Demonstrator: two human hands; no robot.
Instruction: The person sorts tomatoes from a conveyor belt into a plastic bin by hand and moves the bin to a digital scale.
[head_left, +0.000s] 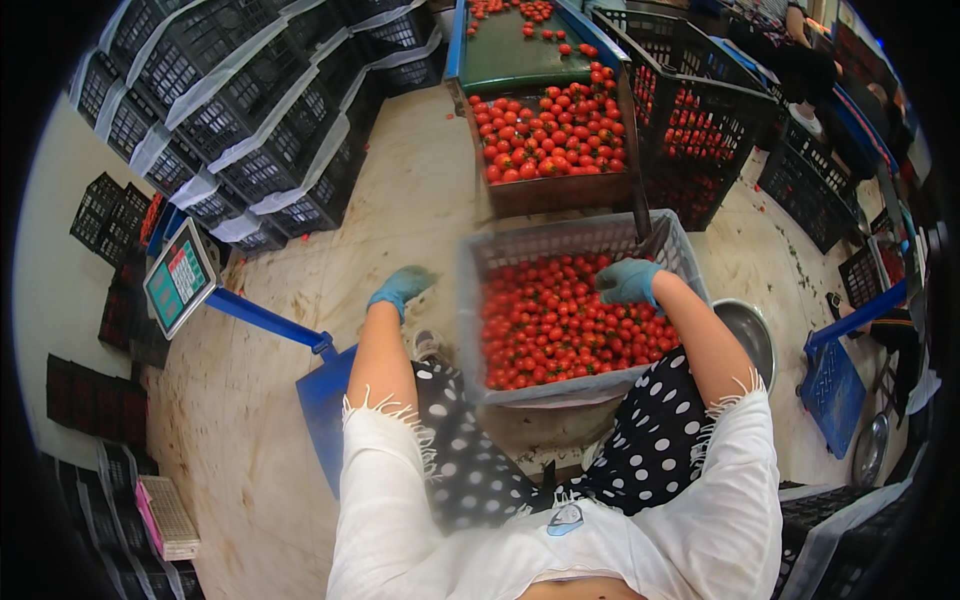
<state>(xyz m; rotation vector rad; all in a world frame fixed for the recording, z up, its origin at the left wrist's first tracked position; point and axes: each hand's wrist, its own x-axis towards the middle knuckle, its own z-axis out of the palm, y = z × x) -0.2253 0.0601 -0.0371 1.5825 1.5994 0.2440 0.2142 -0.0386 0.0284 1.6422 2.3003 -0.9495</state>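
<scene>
A grey plastic crate (573, 237) full of small red tomatoes (560, 325) sits in front of me, just past my knees. My right hand (628, 280), in a blue glove, rests on the tomatoes near the crate's far right side, fingers curled; whether it holds any is hidden. My left hand (401, 286), also gloved in blue, hangs to the left of the crate, apart from its wall, over the floor, with nothing seen in it.
Beyond the crate a brown bin (560, 190) of tomatoes stands at the end of a green conveyor (515, 55). Black crates (700, 120) stand right; lined stacked crates (260, 110) fill the upper left. A blue platform scale (180, 278) is left, a steel bowl (750, 330) right.
</scene>
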